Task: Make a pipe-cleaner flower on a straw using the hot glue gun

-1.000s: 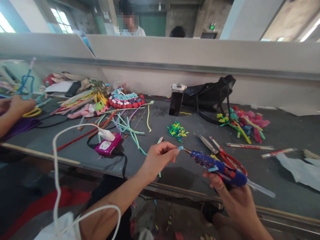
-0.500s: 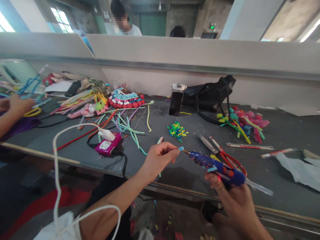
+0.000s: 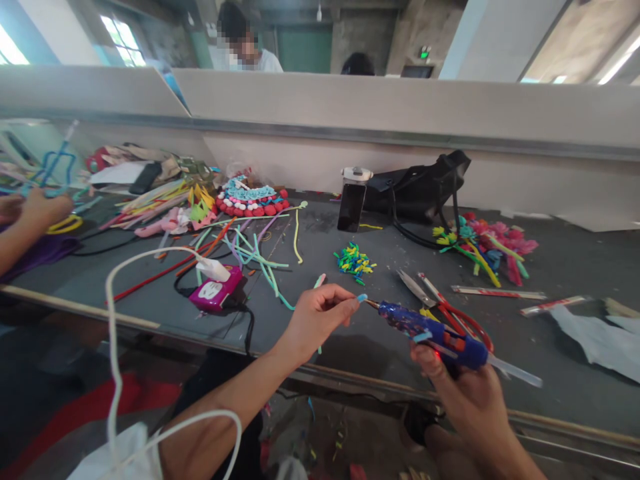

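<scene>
Clock face centred on the nozzle (image 3: 373, 304), 12 pointing away from me; my left hand (image 3: 320, 321) pinches a small light blue piece (image 3: 362, 298) between thumb and forefinger, right at the nozzle, contact too fine to tell; my right hand (image 3: 465, 393) is wrapped round the blue glue gun (image 3: 433, 335), which runs from centre towards 4, a red light (image 3: 437, 355) beside the thumb, translucent glue stick (image 3: 517, 371) jutting from its rear; pile of green, yellow and blue bits (image 3: 355, 261) between 11 and 12; red-handled scissors (image 3: 417, 293) at 3; beyond them, also at 3, two slim packets (image 3: 500, 293) with red markings, any lettering too small to read; magenta socket block (image 3: 217, 291) at 9; lit green sign (image 3: 425, 52) in the background between 12 and 1, wording illegible.
</scene>
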Demonstrator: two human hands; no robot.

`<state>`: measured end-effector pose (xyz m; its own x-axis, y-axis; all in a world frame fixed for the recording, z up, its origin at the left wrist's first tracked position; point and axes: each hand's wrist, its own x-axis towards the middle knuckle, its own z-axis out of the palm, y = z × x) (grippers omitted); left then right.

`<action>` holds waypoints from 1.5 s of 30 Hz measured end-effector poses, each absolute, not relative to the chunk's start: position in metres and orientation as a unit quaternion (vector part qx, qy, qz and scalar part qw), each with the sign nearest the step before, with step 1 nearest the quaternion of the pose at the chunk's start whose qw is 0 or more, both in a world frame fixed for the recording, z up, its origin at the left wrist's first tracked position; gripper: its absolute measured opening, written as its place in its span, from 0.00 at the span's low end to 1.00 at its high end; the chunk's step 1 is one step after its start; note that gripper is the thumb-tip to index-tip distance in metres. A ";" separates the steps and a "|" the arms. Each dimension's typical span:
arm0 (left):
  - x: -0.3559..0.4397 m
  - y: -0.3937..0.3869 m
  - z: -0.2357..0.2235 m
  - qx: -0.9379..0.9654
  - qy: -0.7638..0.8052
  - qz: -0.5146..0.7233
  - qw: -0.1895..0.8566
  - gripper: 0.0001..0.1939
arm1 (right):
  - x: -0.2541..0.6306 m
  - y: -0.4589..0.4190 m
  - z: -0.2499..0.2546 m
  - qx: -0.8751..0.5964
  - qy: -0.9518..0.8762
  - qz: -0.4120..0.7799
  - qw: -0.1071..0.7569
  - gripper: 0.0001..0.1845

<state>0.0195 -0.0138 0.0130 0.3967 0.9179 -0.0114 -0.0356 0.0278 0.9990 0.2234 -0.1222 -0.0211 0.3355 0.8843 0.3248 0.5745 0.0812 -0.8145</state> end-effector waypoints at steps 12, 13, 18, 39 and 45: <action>0.020 -0.014 0.013 0.577 0.379 0.399 0.603 0.12 | 0.221 -0.120 -0.015 -0.666 -0.572 0.104 0.468 0.20; 0.020 -0.014 0.013 0.579 0.380 0.398 0.602 0.12 | 0.221 -0.120 -0.014 -0.668 -0.573 0.097 0.464 0.21; 0.019 -0.015 0.014 0.588 0.383 0.393 0.594 0.11 | 0.221 -0.120 -0.013 -0.665 -0.587 0.079 0.456 0.20; 0.020 -0.016 0.014 0.599 0.385 0.397 0.579 0.11 | 0.223 -0.122 -0.014 -0.645 -0.608 0.030 0.462 0.18; 0.020 -0.015 0.011 0.607 0.386 0.395 0.571 0.11 | 0.222 -0.121 -0.019 -0.643 -0.595 0.068 0.478 0.18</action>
<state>0.0196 -0.0153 0.0109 0.3906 0.9197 0.0393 0.0171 -0.0499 0.9986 0.2218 -0.1207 -0.0194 0.2833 0.8299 0.4806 0.6991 0.1644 -0.6959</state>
